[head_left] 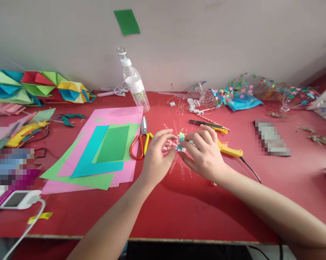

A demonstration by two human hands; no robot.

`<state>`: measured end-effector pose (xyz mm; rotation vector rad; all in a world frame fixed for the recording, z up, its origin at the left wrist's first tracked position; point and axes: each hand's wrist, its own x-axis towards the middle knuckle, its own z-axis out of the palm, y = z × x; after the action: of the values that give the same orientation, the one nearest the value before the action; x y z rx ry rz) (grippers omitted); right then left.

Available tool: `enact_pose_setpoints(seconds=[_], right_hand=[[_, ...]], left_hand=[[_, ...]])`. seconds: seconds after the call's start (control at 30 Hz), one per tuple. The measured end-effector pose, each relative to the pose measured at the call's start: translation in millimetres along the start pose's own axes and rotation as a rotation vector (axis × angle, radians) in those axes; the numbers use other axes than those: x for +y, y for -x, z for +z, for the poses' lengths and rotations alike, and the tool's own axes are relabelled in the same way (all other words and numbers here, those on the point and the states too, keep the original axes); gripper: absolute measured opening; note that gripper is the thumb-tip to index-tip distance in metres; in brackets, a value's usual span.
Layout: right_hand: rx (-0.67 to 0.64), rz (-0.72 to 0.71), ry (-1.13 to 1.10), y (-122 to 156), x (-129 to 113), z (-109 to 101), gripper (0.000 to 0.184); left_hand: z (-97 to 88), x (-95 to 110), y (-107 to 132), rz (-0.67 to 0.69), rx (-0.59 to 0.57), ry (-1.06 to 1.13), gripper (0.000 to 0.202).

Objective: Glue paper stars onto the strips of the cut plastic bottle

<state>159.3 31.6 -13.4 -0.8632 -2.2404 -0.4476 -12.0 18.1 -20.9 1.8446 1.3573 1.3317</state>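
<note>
My left hand (pixel 157 155) and my right hand (pixel 203 153) meet over the middle of the red table (pixel 179 209). Between their pinched fingers is a small piece of clear cellophane with coloured stars (pixel 179 142), one pale green star on top. Both hands grip it, fingers curled. Thin clear strips lie on the table just under the hands. Red-and-yellow-handled scissors (pixel 140 141) lie just left of my left hand.
Stacked pink, green and teal paper sheets (pixel 98 151) lie left. A plastic water bottle (pixel 134 85) stands at the back. A yellow glue gun (pixel 229 151) with cord and a utility knife (pixel 207 125) lie right. Star-printed cellophane (pixel 247 90) is heaped far right; folded paper shapes (pixel 35 86) far left.
</note>
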Motion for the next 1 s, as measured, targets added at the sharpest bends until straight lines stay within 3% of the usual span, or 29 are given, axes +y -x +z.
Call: enact_pose_setpoints(seconds=[0.17, 0.3, 0.47, 0.7, 0.83, 1.0], right_hand=[[-0.037, 0.019, -0.113, -6, 1, -12, 0.017], [-0.030, 0.065, -0.174, -13, 14, -28, 0.012], [-0.206, 0.151, -0.182, -18, 38, -34, 0.010], [-0.293, 0.113, -0.166, -19, 40, -35, 0.012], [-0.333, 0.263, -0.110, -19, 52, -40, 0.012], [-0.553, 0.519, -0.058, -15, 59, -35, 0.017]], left_hand=[[-1.8, 1, 0, -0.001, -0.004, 0.016, 0.020], [-2.9, 0, 0, -0.027, -0.007, 0.020, 0.021], [-3.0, -4, -1, 0.064, 0.009, -0.089, 0.027], [-4.2, -11, -3, 0.041, 0.027, -0.089, 0.028], [-6.4, -15, -6, 0.048, 0.049, -0.055, 0.025], [-10.9, -22, -12, 0.045, 0.077, -0.043, 0.021]])
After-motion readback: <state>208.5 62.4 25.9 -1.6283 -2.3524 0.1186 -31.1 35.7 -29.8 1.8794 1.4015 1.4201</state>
